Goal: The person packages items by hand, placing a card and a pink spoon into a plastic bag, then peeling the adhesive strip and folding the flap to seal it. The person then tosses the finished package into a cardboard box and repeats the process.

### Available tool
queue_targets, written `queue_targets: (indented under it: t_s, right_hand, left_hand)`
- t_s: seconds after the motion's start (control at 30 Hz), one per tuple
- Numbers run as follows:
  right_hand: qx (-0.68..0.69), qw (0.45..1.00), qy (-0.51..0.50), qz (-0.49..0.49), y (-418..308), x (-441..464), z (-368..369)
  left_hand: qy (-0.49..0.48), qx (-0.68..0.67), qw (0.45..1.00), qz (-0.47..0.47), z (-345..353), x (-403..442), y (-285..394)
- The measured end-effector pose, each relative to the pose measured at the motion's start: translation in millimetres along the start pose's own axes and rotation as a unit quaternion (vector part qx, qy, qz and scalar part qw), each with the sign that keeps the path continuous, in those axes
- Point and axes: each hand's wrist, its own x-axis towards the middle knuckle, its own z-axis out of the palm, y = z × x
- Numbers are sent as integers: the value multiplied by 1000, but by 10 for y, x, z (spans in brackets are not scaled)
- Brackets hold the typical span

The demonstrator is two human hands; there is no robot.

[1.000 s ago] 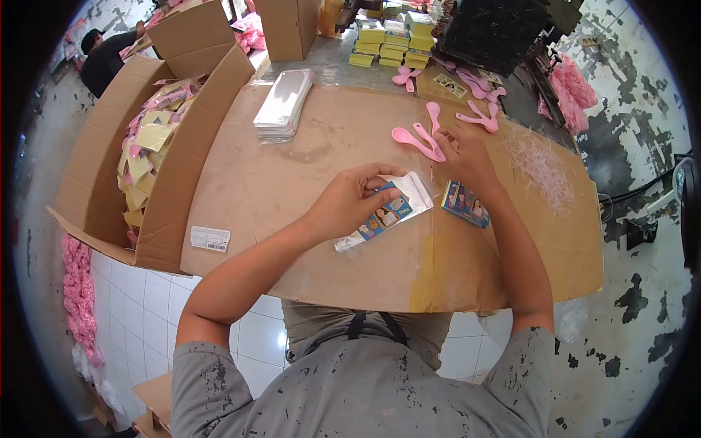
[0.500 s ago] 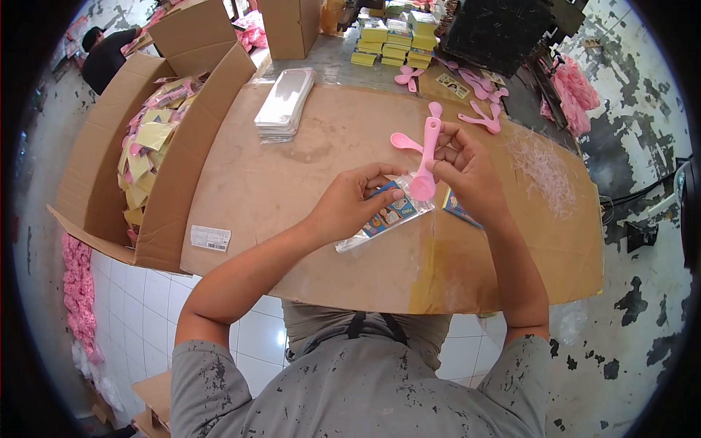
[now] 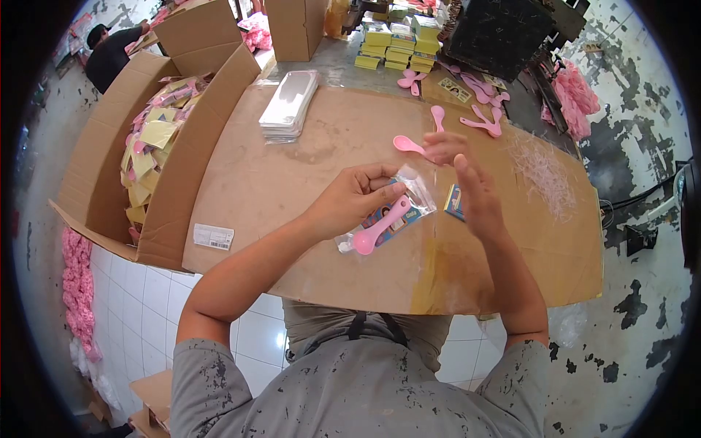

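Observation:
My left hand pinches a clear plastic bag with a blue printed card in it. A pink measuring spoon lies slantwise over the bag, bowl toward me, its handle end by my left thumb; whether the thumb presses on it I cannot tell. My right hand is raised to the right, fingers apart and slightly blurred, holding nothing I can see. Just beyond its fingertips are two more pink spoons, one at the left and one farther back. A small blue card stack sits beside the right palm, partly hidden.
At left stands an open carton full of packed pieces. Clear bags are stacked at the back, beside yellow-edged card stacks. More pink spoons and plastic shreds lie right. A person bends beyond the carton.
The pink spoon has gone from my right hand onto the bag at my left hand. My right hand has opened, and the bag now shows more beyond my left fingers.

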Motion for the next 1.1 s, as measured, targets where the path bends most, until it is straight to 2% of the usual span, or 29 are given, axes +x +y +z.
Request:
queue_targets:
  t_s: [0.07, 0.13, 0.2, 0.3, 0.4, 0.43, 0.5, 0.6, 0.63, 0.73, 0.8, 0.9, 1.0, 1.1]
  right_hand:
    - [53, 998, -24, 10, -147, 53, 2]
    - [-1, 996, -91, -12, -344, 126, 19]
    - [-130, 972, -190, -47, -520, 173, 24]
    - [-80, 973, -188, -110, -494, 239, -71]
    - [-156, 973, -119, -117, -597, 265, -46]
    - [-170, 978, -80, -92, -636, 250, -31]
    - [-197, 980, -2, -40, -706, 190, -3]
    - [-231, 972, 42, 8, -716, 178, 109]
    - [-231, 971, 56, 19, -715, 162, 150]
    - [-216, 971, 93, 32, -650, 121, 234]
    - [-189, 975, 119, 15, -581, 105, 256]
    - [-69, 983, 156, 65, -642, 110, 304]
    - [-197, 960, 189, -62, -585, 128, 268]
    - [-421, 872, 107, -225, -554, 155, 219]
  left_hand:
    - [-32, 7, 999, 0, 11, -19, 18]
    - [-61, 7, 998, 6, 12, -29, 28]
    - [-88, -2, 996, 16, 20, -44, -5]
    - [-113, -38, 992, 42, 5, -53, -9]
    - [-5, -36, 989, 145, 112, -48, 13]
    - [-9, 64, 976, 206, 67, -60, 45]
    - [-17, 256, 913, 318, -44, -84, 119]
    - [-25, 247, 926, 286, 111, -166, 148]
    - [18, 273, 913, 302, 203, -170, 155]
    - [74, 273, 920, 273, 276, -191, 99]
    - [81, 186, 957, 209, 262, -193, 98]
    - [80, 115, 979, 145, 202, -170, 86]
    - [59, 43, 991, 116, 198, -187, 186]
    - [63, 21, 987, 144, 242, -167, 153]
